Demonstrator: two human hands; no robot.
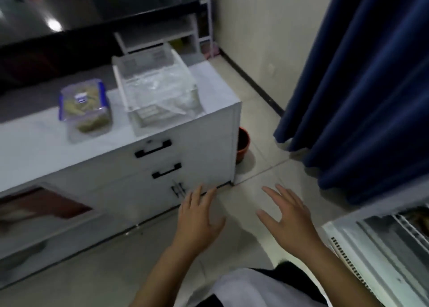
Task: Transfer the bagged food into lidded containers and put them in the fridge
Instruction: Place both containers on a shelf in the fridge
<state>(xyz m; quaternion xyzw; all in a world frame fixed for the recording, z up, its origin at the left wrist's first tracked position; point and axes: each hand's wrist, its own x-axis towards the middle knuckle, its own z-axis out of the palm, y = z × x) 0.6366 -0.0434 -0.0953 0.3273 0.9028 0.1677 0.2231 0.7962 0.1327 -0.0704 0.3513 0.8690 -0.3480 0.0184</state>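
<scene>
Plainly, the left hand (pixel 199 216) and right hand (pixel 286 216) hover empty at lower centre, fingers spread. The lidded container (pixel 84 108) of food stands on the counter (pixel 34 144), left of centre; probably rigid, light, slick-sided, best gripped by both sides.

Lidded container (pixel 85 108) on cabinet (pixel 185 130), bin (pixel 157 93) right (bag inside)

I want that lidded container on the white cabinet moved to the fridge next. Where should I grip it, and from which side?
Probably best to take the container by its clear side walls, below the lid, coming in from the front edge of the cabinet. It stands upright with free space on both sides, and the blue clips sit along the lid's edges, so a lower grip should avoid popping them. Both hands are empty.
</scene>
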